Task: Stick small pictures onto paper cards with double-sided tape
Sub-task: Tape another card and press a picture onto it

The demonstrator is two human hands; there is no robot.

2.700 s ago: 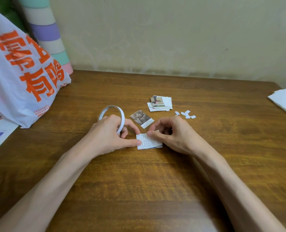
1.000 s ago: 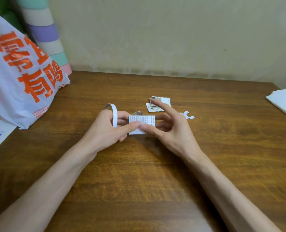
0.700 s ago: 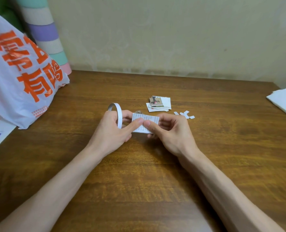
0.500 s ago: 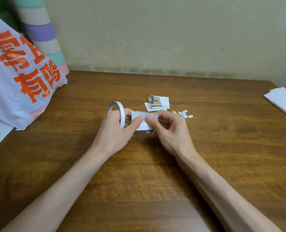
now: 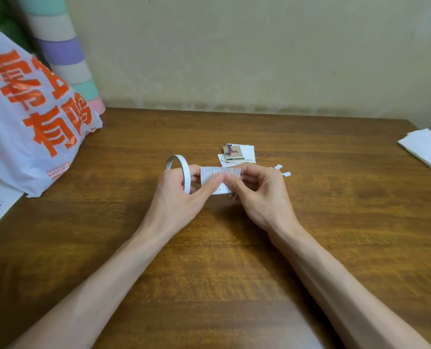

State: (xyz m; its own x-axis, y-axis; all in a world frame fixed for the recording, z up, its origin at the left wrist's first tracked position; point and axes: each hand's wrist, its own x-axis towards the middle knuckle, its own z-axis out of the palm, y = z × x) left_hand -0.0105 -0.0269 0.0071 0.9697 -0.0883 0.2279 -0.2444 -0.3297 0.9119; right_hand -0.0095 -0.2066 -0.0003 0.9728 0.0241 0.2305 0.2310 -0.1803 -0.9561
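Note:
A small white paper card (image 5: pixel 210 173) printed with rows of text is held just above the wooden table (image 5: pixel 335 210). My left hand (image 5: pixel 181 195) pinches its left side with thumb and fingers, and the thin white ring of double-sided tape (image 5: pixel 181 170) hangs round that hand's fingers. My right hand (image 5: pixel 257 190) pinches the card's right side, thumb on top. What lies behind the card is hidden. A small stack of cards and pictures (image 5: pixel 237 153) lies just beyond my hands.
A few white backing scraps (image 5: pixel 283 171) lie right of the stack. A white plastic bag with orange characters (image 5: pixel 30 117) fills the left side, with a striped pastel roll (image 5: pixel 65 51) behind it. White paper sheets (image 5: pixel 426 147) sit at the far right edge.
The card has been lifted off the table and carried forward and up between both hands. The loose dark picture that lay beyond the card is out of sight.

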